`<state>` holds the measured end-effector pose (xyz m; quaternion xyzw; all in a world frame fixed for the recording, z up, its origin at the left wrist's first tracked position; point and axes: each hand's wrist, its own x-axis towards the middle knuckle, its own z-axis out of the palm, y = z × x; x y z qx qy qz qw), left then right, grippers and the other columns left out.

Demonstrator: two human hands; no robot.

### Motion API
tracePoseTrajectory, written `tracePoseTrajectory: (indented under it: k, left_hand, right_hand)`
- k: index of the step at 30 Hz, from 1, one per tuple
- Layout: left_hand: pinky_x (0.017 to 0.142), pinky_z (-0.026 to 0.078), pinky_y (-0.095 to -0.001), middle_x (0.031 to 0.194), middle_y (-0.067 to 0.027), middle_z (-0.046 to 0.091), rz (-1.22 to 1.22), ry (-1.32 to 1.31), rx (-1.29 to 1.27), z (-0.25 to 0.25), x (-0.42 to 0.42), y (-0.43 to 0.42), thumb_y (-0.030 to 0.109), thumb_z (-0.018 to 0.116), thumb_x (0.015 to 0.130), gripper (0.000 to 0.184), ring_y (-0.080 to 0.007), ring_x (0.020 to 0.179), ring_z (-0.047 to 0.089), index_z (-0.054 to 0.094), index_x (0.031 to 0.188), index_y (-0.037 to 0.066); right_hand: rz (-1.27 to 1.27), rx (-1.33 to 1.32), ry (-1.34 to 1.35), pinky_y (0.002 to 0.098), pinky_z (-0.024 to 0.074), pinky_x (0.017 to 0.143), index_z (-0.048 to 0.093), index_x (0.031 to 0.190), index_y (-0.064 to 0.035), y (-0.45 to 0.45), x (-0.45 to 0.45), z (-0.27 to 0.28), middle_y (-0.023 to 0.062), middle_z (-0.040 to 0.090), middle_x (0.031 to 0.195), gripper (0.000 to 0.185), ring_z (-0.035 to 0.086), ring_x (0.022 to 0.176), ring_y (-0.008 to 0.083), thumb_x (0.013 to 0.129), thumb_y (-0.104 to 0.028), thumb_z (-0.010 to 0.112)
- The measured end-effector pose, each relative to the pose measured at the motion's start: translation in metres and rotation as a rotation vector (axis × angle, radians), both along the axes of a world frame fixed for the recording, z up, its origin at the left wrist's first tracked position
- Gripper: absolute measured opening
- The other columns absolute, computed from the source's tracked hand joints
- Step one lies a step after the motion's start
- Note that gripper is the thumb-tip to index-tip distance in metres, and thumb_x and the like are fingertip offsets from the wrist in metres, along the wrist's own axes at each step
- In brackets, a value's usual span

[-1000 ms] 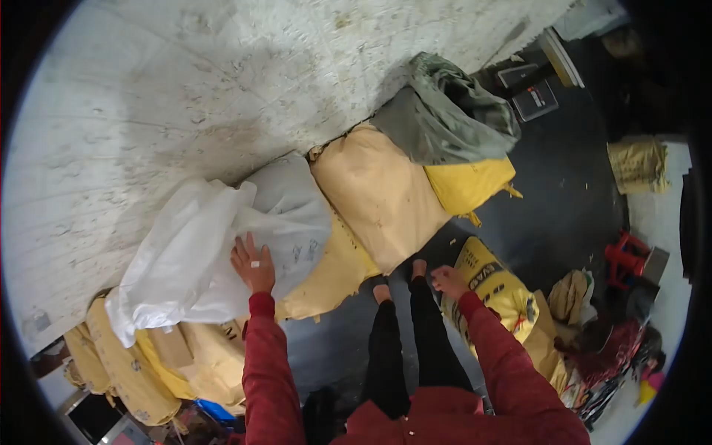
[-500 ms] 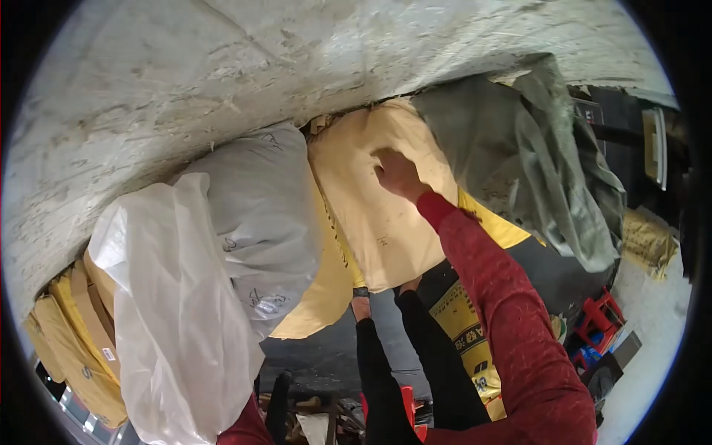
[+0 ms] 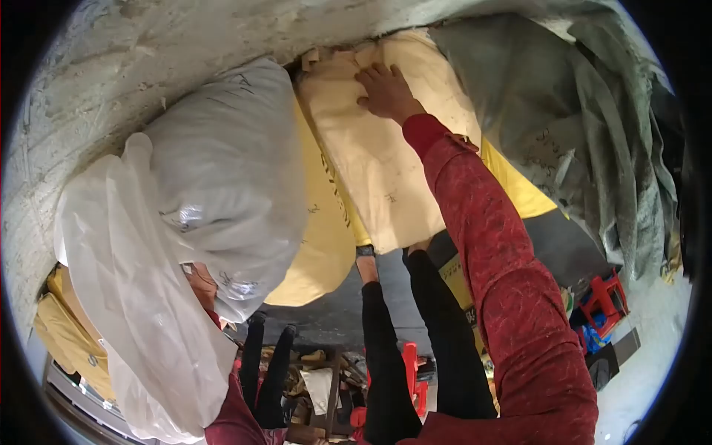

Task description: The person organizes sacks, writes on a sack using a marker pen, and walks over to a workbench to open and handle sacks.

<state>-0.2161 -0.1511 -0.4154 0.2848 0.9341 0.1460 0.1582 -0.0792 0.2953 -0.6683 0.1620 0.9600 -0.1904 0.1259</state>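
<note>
Between the grey sack and the dark green cover lies the beige sack, my right hand resting open on its upper part. My left hand is partly behind the white plastic (whether it grips, I cannot tell).

Right hand: one, bare; was open, palm down, fingers spread, thumb out to the left. Right arm: one, red-sleeved; reached forward from lower right. Left hand: one, lower; was largely hidden, grip unclear. Left arm: one, red-sleeved; showed only partly.
</note>
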Motion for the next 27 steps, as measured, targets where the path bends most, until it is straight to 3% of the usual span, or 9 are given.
tracePoseTrajectory:
  k: [5, 8, 15, 16, 18, 19, 23, 24, 27]
  left_hand:
    - [0.107, 0.029, -0.0381, 0.136, -0.0173, 0.042, -0.001, -0.045, 0.010, -0.015, -0.011, -0.021, 0.029, 0.042, 0.098, 0.052, -0.0293, 0.126, 0.038, 0.031, 0.139, -0.002]
    - [0.107, 0.029, -0.0375, 0.135, -0.0171, 0.042, -0.006, -0.070, 0.023, -0.019, -0.017, -0.031, 0.028, 0.041, 0.098, 0.052, -0.0285, 0.125, 0.039, 0.031, 0.139, -0.002]
    - [0.106, 0.030, -0.0360, 0.134, -0.0166, 0.043, 0.055, -0.195, 0.112, -0.024, -0.030, -0.064, 0.028, 0.039, 0.099, 0.051, -0.0266, 0.125, 0.040, 0.030, 0.139, -0.004]
    - [0.108, 0.027, -0.0373, 0.136, -0.0183, 0.041, -0.100, -0.059, 0.037, -0.022, -0.036, -0.066, 0.029, 0.036, 0.100, 0.051, -0.0275, 0.127, 0.037, 0.029, 0.139, -0.005]
    - [0.110, 0.022, -0.0392, 0.139, -0.0217, 0.036, -0.340, 0.162, -0.002, -0.031, -0.046, -0.058, 0.030, 0.033, 0.101, 0.052, -0.0307, 0.131, 0.032, 0.027, 0.139, -0.006]
    - [0.111, 0.021, -0.0398, 0.141, -0.0234, 0.035, -0.419, 0.252, 0.017, -0.035, -0.052, -0.055, 0.030, 0.033, 0.101, 0.053, -0.0329, 0.132, 0.030, 0.027, 0.139, -0.006]
    - [0.111, 0.018, -0.0425, 0.144, -0.0281, 0.029, -0.565, 0.308, 0.011, -0.018, -0.046, -0.024, 0.033, 0.032, 0.100, 0.058, -0.0404, 0.134, 0.026, 0.025, 0.140, -0.008]
    - [0.111, 0.018, -0.0442, 0.145, -0.0309, 0.026, -0.337, 0.248, 0.020, -0.006, -0.023, -0.002, 0.033, 0.031, 0.100, 0.059, -0.0426, 0.134, 0.024, 0.025, 0.139, -0.011]
    - [0.111, 0.019, -0.0438, 0.143, -0.0317, 0.028, -0.473, 0.275, -0.030, 0.006, -0.019, 0.011, 0.035, 0.032, 0.099, 0.062, -0.0433, 0.134, 0.026, 0.025, 0.138, -0.013]
  right_hand:
    - [-0.007, 0.045, -0.137, 0.0506, 0.0245, 0.109, 0.036, 0.140, -0.0145, -0.013, 0.016, 0.019, 0.0065, 0.038, 0.143, 0.063, 0.030, 0.135, 0.0254, 0.086, -0.038, 0.057]
    - [-0.082, 0.070, 0.054, 0.0531, 0.0218, 0.110, 0.032, 0.143, -0.0159, -0.048, 0.057, 0.024, 0.0059, 0.027, 0.150, 0.064, 0.024, 0.139, 0.0250, 0.088, -0.037, 0.057]
    - [-0.100, -0.032, -0.151, 0.0586, 0.0226, 0.108, 0.041, 0.139, -0.0195, -0.134, 0.179, 0.036, 0.0054, 0.011, 0.156, 0.062, 0.014, 0.143, 0.0263, 0.083, -0.033, 0.064]
    - [-0.173, -0.090, -0.162, 0.0594, 0.0235, 0.107, 0.043, 0.138, -0.0188, -0.142, 0.172, 0.044, 0.0081, 0.018, 0.155, 0.059, 0.019, 0.142, 0.0282, 0.083, -0.029, 0.061]
    - [-0.216, -0.338, -0.197, 0.0561, 0.0359, 0.098, 0.050, 0.132, -0.0156, -0.170, 0.167, 0.056, 0.0133, 0.054, 0.127, 0.049, 0.047, 0.121, 0.0335, 0.084, -0.026, 0.052]
    - [-0.409, -0.724, -0.155, 0.0485, 0.0431, 0.092, 0.053, 0.128, -0.0134, -0.184, 0.176, 0.090, 0.0127, 0.060, 0.116, 0.046, 0.056, 0.108, 0.0332, 0.084, -0.027, 0.052]
    - [-0.352, -0.914, 0.142, 0.0429, 0.0468, 0.088, 0.050, 0.131, -0.0113, -0.343, 0.235, 0.120, 0.0152, 0.059, 0.120, 0.049, 0.058, 0.106, 0.0340, 0.085, -0.029, 0.052]
    - [-0.407, -0.944, 0.343, 0.0430, 0.0470, 0.088, 0.051, 0.130, -0.0123, -0.385, 0.259, 0.128, 0.0152, 0.059, 0.121, 0.048, 0.058, 0.107, 0.0338, 0.084, -0.027, 0.052]
    - [-0.328, -1.094, -0.242, 0.0437, 0.0474, 0.087, 0.053, 0.127, -0.0145, -0.433, 0.302, 0.152, 0.0103, 0.052, 0.133, 0.042, 0.058, 0.107, 0.0330, 0.086, -0.025, 0.048]
